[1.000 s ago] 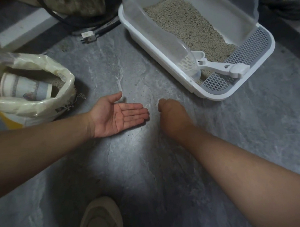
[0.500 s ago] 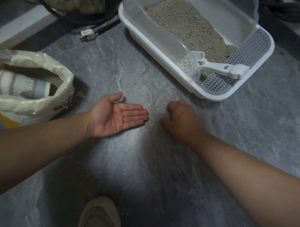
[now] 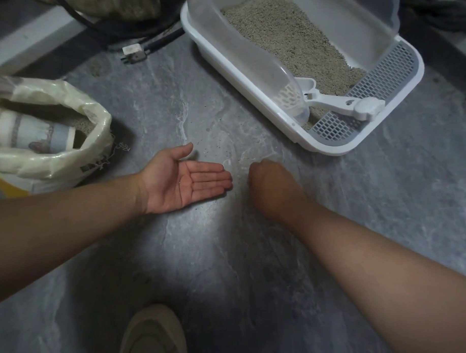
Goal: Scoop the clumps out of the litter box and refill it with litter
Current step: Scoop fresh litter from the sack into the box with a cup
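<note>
Head view: grey marbled floor (image 3: 229, 255), seen from above.
Litter box (image 3: 249, 78): white tray, upper right on the floor, with a clear plastic wall and a grey grid step at its near end.
Litter (image 3: 288, 39): beige grains spread over the tray bottom.
Scoop (image 3: 337, 104): white, slotted, lying in the box with its handle on the grid.
Bag (image 3: 67, 145): cream plastic, open, at far left; holds grains and a patterned cup (image 3: 32, 133).
Left hand (image 3: 184, 180): palm up, fingers straight and together, low over the floor, holding nothing clear to see.
Right hand (image 3: 272, 185): just beside the left fingertips, back to the camera, fingers curled under; what they hold, I cannot tell.
Shoe (image 3: 153, 337): tan, bottom centre.
</note>
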Demonstrator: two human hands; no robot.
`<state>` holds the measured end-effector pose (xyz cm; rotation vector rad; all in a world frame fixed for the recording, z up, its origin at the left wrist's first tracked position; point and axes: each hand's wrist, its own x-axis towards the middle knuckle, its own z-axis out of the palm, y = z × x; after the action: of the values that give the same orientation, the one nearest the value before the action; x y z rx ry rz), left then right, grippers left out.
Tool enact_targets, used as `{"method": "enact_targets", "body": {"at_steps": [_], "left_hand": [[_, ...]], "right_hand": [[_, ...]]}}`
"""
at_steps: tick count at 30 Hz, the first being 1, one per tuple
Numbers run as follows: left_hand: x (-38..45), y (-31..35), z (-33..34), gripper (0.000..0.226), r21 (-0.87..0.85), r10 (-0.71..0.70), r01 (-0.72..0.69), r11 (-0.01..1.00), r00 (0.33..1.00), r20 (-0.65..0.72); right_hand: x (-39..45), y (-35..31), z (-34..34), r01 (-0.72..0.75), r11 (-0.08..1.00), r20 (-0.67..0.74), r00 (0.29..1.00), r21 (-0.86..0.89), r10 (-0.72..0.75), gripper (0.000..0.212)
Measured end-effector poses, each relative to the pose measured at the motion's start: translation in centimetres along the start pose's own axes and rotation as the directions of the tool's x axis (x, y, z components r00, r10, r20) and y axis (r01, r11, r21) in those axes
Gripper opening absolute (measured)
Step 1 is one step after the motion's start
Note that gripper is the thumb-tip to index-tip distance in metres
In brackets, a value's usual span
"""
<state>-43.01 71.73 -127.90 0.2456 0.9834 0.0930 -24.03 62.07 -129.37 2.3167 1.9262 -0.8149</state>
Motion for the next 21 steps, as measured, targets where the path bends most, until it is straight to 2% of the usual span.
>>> {"method": "enact_targets", "body": {"at_steps": [2,4,8,12,15,19,21], "left_hand": [[0.0,-0.1,0.1,0.073,-0.008,0.002,-0.002,1.0,1.0,0.0],[0.1,-0.1,0.1,0.072,-0.015,0.007,-0.007,1.0,1.0,0.0],[0.5,-0.2,-0.2,0.069,0.0,0.019,-0.019,1.0,1.0,0.0],[0.6,0.0,0.3,0.071,0.05,-0.042,0.037,0.998,0.994,0.099],[0.4,0.2,0.9,0.074,0.035,-0.056,0.051,0.998,0.986,0.155],[0.7,0.1,0.1,0.087,-0.059,0.012,-0.003,0.998,0.988,0.151],[0.6,0.2,0.0,0.075,-0.064,0.014,-0.006,0.998,0.992,0.128]], "right_hand": [[-0.2,-0.4,-0.2,0.012,1.0,0.035,0.999,-0.019,-0.011,0.024],[-0.6,-1.0,-0.5,0.063,0.998,-0.024,0.998,0.031,-0.062,0.019],[-2.7,-4.9,-1.9,0.207,0.903,-0.243,0.963,0.377,-0.119,0.009],[-3.3,-8.3,-2.1,0.248,0.791,-0.253,0.96,0.559,-0.123,0.005],[-2.5,-8.6,-1.8,0.238,0.771,-0.299,0.952,0.591,-0.065,0.009],[-2.4,-8.3,-2.0,0.255,0.778,-0.302,0.949,0.575,-0.088,0.013],[-2.5,-7.9,-2.2,0.262,0.788,-0.308,0.946,0.557,-0.097,0.015]]}}
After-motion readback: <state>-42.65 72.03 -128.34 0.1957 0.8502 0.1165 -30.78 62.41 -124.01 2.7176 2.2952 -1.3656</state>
